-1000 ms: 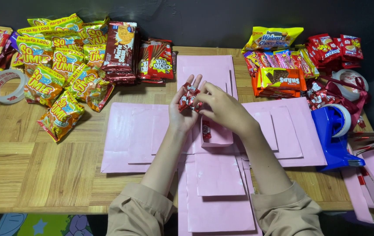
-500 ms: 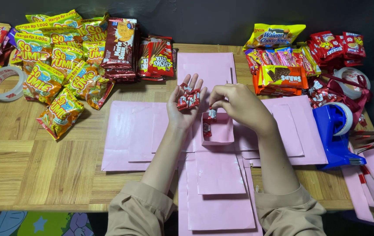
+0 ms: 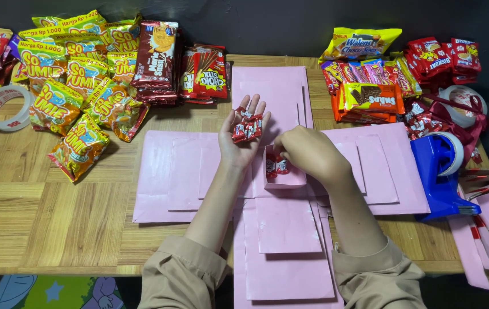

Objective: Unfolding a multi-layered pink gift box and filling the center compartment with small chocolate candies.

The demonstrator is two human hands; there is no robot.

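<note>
On the wooden table [image 3: 56, 217] we list: yellow snack bags [image 3: 78, 86] heaped at the far left; dark red biscuit packs [image 3: 156, 60] and red stick-snack boxes [image 3: 201, 71] beside them; a clear tape roll [image 3: 1, 107] at the left edge. At the far right we note orange wafer packs [image 3: 373, 97], a yellow cookie bag [image 3: 359, 43], red packets [image 3: 444, 54], and a blue tape dispenser [image 3: 442, 171].

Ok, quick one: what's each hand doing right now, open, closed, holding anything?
Left hand: open, palm up, cradling small red wrapped candies.
Right hand: fingers curled at the small pink paper box; whether they pinch a candy cannot be told.
</note>
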